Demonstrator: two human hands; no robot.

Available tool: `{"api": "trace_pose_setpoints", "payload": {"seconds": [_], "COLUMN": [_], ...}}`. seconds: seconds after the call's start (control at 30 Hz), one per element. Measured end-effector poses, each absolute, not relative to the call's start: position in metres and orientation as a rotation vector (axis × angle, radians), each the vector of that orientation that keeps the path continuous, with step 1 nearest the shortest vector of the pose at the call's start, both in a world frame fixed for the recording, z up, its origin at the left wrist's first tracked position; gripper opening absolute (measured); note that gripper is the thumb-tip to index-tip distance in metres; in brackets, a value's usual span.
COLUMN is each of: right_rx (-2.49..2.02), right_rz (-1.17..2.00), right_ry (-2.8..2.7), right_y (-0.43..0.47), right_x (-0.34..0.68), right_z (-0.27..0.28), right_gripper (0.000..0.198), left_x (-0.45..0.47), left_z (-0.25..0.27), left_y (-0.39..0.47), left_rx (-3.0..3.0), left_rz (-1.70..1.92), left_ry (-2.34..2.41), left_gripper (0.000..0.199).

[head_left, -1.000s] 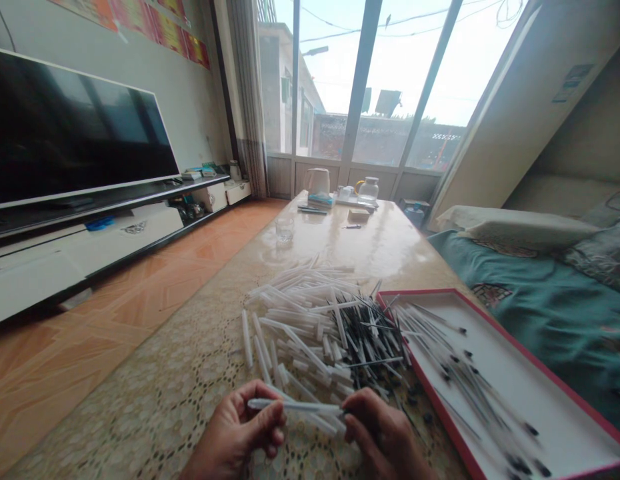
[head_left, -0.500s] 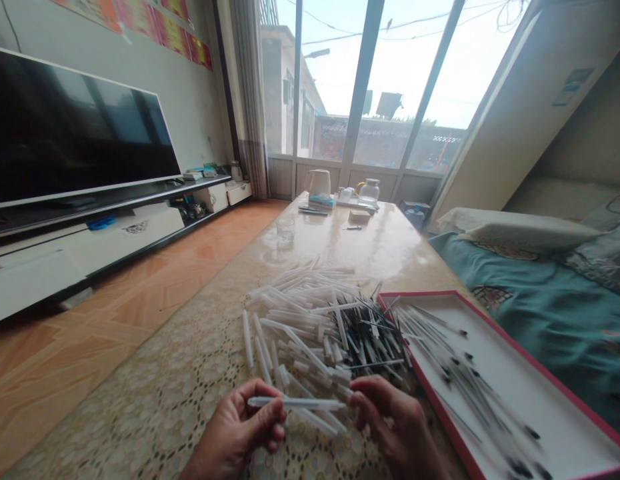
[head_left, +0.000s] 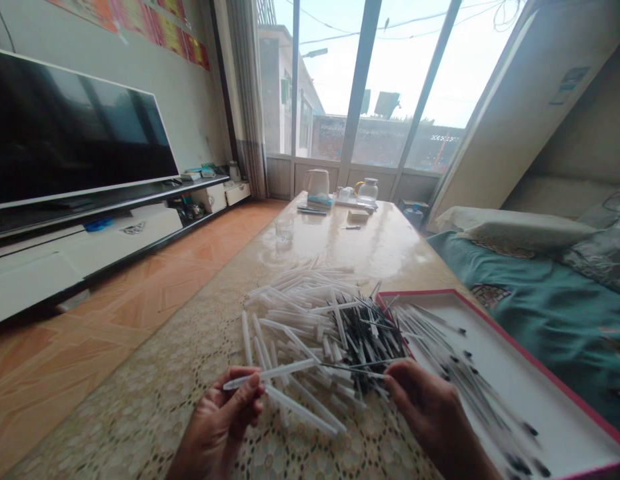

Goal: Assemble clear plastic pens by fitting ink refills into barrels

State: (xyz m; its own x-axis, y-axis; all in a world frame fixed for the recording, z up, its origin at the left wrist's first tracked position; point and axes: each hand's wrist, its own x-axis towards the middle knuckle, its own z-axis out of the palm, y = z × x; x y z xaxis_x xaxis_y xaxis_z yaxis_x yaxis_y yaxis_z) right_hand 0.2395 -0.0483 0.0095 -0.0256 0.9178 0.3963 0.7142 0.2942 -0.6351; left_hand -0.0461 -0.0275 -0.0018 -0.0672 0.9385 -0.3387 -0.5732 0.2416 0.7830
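Observation:
Between the thumb and fingers of my left hand (head_left: 223, 413) is a translucent white pen barrel (head_left: 287, 369), its open end facing right. My right hand (head_left: 423, 397) pinches a thin pen refill (head_left: 350, 369) by its pale end. The refill's dark length points left, its tip at the barrel's open end; whether it is inside I cannot tell. Below and beyond my hands lies a heap of white pen barrels (head_left: 295, 280). Beside it is a pile of dark refills (head_left: 365, 327), close to my right hand.
A shallow red-rimmed box (head_left: 530, 363) at the right holds several pens with black ends (head_left: 477, 383). Farther along the patterned table (head_left: 165, 400) stand a drinking glass (head_left: 285, 232), a small box (head_left: 358, 216) and a glass jug (head_left: 369, 191). A teal-covered seat (head_left: 515, 280) borders the right side.
My right hand has moved right and slightly up, away from my left, and a length of refill now shows between them. My left hand has shifted left, tilting the barrel's open end upward.

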Motion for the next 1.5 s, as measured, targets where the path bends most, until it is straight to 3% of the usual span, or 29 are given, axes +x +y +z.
{"api": "trace_pose_setpoints", "payload": {"seconds": [0.23, 0.33, 0.47, 0.57, 0.73, 1.0, 1.23, 1.4, 1.5], "right_rx": [-1.666, -1.683, -1.828, -1.973, -2.182, -2.315, -2.418, -1.748, -1.446], "right_rz": [0.272, 0.281, -0.040, -0.197, -0.193, -0.220, -0.467, -0.093, 0.220], "right_ry": [-1.383, -1.380, -1.483, -1.574, -1.724, -1.753, -1.483, -1.740, -2.089], "right_y": [-0.035, -0.030, -0.029, -0.029, -0.027, -0.029, -0.034, -0.041, -0.047], "right_x": [0.246, 0.248, 0.272, 0.297, 0.320, 0.314, 0.308, 0.269, 0.238], "right_z": [0.002, -0.001, 0.000, -0.003, -0.019, -0.020, 0.005, 0.015, 0.010], "right_gripper": [0.025, 0.034, 0.028, 0.024, 0.016, 0.018, 0.015, 0.014, 0.013], "left_x": [-0.045, -0.042, -0.042, -0.044, -0.044, -0.042, -0.043, -0.041, -0.040], "left_z": [-0.005, -0.005, -0.002, -0.004, -0.014, -0.016, -0.015, -0.008, -0.002], "left_y": [-0.023, -0.024, -0.026, -0.025, -0.022, -0.026, -0.027, -0.032, -0.037], "left_rx": [0.652, 0.733, 0.799, 0.856, 0.934, 0.969, 1.023, 1.246, 1.482], "left_rz": [1.225, 1.155, 1.163, 1.180, 1.199, 1.171, 1.169, 1.201, 1.218], "left_ry": [1.105, 1.065, 1.073, 1.102, 1.107, 1.107, 1.145, 1.232, 1.224], "left_gripper": [0.040, 0.067, 0.093, 0.085, 0.059, 0.053, 0.044, 0.027, 0.030]}}
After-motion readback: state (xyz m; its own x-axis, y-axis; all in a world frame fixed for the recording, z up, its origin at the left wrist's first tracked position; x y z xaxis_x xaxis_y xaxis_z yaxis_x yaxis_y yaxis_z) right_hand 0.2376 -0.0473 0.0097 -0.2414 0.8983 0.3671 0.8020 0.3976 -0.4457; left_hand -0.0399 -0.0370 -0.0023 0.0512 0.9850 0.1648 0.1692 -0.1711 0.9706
